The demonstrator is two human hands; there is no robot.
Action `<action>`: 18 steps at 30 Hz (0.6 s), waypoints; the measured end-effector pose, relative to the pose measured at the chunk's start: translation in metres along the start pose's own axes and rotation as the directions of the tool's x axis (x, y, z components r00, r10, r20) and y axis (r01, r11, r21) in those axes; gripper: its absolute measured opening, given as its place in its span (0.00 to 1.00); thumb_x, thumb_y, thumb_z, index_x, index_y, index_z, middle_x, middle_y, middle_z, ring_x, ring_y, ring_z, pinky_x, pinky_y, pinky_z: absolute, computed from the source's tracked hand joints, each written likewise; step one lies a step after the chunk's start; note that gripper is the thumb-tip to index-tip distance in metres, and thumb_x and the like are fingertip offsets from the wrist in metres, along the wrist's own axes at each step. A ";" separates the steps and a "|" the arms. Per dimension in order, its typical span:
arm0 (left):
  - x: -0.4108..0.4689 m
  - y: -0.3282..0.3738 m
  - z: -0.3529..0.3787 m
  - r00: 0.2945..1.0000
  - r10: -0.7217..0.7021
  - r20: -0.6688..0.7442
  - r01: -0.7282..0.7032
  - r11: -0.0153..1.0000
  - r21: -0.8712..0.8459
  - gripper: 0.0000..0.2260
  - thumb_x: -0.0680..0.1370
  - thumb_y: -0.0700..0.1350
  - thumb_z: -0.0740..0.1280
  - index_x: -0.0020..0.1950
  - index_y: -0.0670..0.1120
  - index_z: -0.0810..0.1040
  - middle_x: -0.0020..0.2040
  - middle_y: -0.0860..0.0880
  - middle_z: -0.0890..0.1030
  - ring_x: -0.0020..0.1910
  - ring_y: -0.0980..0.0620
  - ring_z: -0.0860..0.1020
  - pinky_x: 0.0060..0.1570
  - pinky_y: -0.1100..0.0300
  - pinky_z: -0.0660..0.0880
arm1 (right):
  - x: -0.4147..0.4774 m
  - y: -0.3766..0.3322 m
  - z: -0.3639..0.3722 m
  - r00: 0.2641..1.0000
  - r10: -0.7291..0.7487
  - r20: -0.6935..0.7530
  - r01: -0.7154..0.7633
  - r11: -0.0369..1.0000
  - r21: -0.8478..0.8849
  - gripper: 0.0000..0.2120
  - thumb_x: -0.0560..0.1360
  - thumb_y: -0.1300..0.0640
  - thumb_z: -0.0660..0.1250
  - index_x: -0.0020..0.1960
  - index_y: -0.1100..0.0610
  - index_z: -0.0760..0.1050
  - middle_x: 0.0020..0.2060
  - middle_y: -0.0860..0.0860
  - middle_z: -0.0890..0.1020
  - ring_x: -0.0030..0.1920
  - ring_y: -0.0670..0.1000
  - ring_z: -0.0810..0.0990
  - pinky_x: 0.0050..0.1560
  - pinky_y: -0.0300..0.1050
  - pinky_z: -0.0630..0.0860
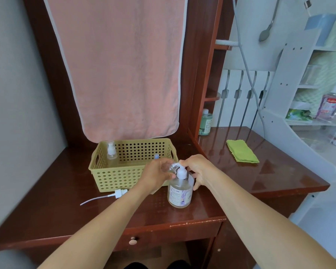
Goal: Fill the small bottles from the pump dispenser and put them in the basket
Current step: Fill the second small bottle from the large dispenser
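Arms extended forward; left hand (159, 174) grips, right hand (199, 169) presses beside it.

Pump dispenser (180, 191) upright by basket (113, 179); small bottle (172, 168) at nozzle, spray bottle (111, 152) inside

A clear plastic pump dispenser with a white pump head (180, 189) stood on the glossy red-brown wooden desk (47, 200), just beside the front right corner of a yellow-green perforated plastic basket (113, 179). The left hand (157, 174) gripped a small clear plastic bottle (172, 167), tilted, its neck at the pump's spout. The right hand (197, 168) rested on the pump head. In the basket's back left corner a small clear spray bottle with a white top (111, 153) stood upright. A loose white spray cap with a long tube (116, 192) lay on the desk before the basket.
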State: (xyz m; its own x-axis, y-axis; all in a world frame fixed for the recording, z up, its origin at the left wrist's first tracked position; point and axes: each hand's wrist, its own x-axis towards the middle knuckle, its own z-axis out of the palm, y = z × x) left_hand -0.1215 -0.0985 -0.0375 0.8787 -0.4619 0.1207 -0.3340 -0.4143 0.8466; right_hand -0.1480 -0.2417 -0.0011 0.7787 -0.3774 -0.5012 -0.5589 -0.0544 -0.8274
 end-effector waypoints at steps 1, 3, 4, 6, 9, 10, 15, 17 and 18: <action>0.000 0.001 -0.001 1.000 -0.001 -0.013 0.001 1.000 -0.002 0.13 0.71 0.39 0.75 0.54 0.49 0.81 0.48 0.52 0.83 0.52 0.56 0.79 0.52 0.62 0.74 | -0.002 -0.004 -0.002 1.000 0.000 0.013 0.000 1.000 -0.016 0.24 0.77 0.57 0.67 0.70 0.61 0.66 0.69 0.62 0.68 0.68 0.69 0.65 0.57 0.78 0.61; 0.001 0.004 -0.003 1.000 0.002 -0.028 -0.002 1.000 0.008 0.12 0.70 0.39 0.75 0.52 0.49 0.81 0.47 0.49 0.84 0.52 0.52 0.80 0.54 0.56 0.75 | -0.004 -0.009 -0.006 1.000 -0.003 0.025 0.004 0.999 -0.036 0.23 0.77 0.57 0.66 0.69 0.63 0.67 0.69 0.62 0.68 0.68 0.68 0.66 0.58 0.77 0.61; 0.001 0.005 -0.003 0.999 0.008 -0.031 -0.008 1.000 0.013 0.12 0.70 0.39 0.75 0.50 0.50 0.81 0.47 0.49 0.84 0.51 0.51 0.80 0.54 0.55 0.75 | -0.004 -0.009 -0.007 1.000 -0.003 0.023 0.004 0.999 -0.042 0.22 0.77 0.57 0.66 0.69 0.63 0.67 0.69 0.62 0.68 0.68 0.68 0.66 0.58 0.77 0.61; 0.002 0.005 -0.001 1.000 0.018 -0.021 -0.018 1.000 0.003 0.12 0.70 0.38 0.75 0.50 0.50 0.81 0.46 0.52 0.83 0.51 0.53 0.80 0.54 0.58 0.76 | -0.002 -0.007 -0.005 1.000 0.001 0.001 -0.001 0.999 -0.045 0.23 0.77 0.57 0.67 0.69 0.63 0.67 0.69 0.62 0.68 0.68 0.68 0.66 0.58 0.77 0.62; 0.001 0.001 0.002 1.000 0.023 0.009 -0.023 1.000 0.019 0.12 0.71 0.37 0.74 0.51 0.49 0.81 0.46 0.54 0.82 0.50 0.56 0.79 0.50 0.66 0.74 | 0.001 0.001 0.001 0.999 0.003 -0.035 -0.004 1.000 -0.017 0.23 0.77 0.58 0.67 0.70 0.61 0.66 0.69 0.62 0.68 0.68 0.68 0.66 0.58 0.77 0.61; 0.000 0.000 0.003 1.000 0.027 0.009 -0.027 0.999 0.040 0.11 0.71 0.38 0.74 0.51 0.49 0.81 0.46 0.52 0.83 0.49 0.54 0.79 0.49 0.64 0.74 | 0.001 0.003 0.003 0.999 0.001 -0.034 -0.001 1.000 0.001 0.24 0.77 0.59 0.67 0.70 0.60 0.65 0.69 0.61 0.68 0.68 0.68 0.66 0.59 0.77 0.60; -0.002 0.004 -0.001 0.999 0.033 -0.014 -0.033 0.999 0.028 0.12 0.71 0.39 0.74 0.53 0.48 0.81 0.47 0.50 0.83 0.49 0.53 0.79 0.54 0.57 0.74 | -0.005 -0.001 0.000 1.000 -0.010 -0.019 0.010 1.000 -0.004 0.24 0.77 0.58 0.66 0.71 0.59 0.65 0.70 0.61 0.67 0.69 0.68 0.65 0.60 0.77 0.60; 0.000 0.005 -0.002 0.999 0.034 -0.019 -0.034 0.999 0.015 0.13 0.71 0.39 0.74 0.53 0.48 0.80 0.45 0.54 0.81 0.47 0.57 0.78 0.51 0.62 0.73 | -0.006 -0.005 -0.005 1.000 -0.012 0.004 0.012 1.000 -0.006 0.24 0.78 0.58 0.66 0.71 0.61 0.65 0.69 0.61 0.68 0.69 0.68 0.65 0.60 0.77 0.60; 0.001 0.007 -0.003 0.999 0.038 -0.016 -0.037 0.999 0.022 0.13 0.71 0.38 0.74 0.53 0.49 0.80 0.44 0.55 0.81 0.45 0.59 0.77 0.49 0.64 0.73 | -0.006 -0.006 -0.007 1.000 -0.013 0.011 0.014 1.000 -0.007 0.24 0.78 0.58 0.66 0.71 0.62 0.65 0.69 0.61 0.68 0.68 0.67 0.65 0.61 0.76 0.60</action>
State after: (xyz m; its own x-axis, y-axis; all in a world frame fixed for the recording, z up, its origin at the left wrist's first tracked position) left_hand -0.1218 -0.0994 -0.0303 0.8707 -0.4648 0.1605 -0.3740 -0.4141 0.8298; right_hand -0.1513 -0.2460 0.0082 0.7893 -0.3663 -0.4928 -0.5504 -0.0664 -0.8322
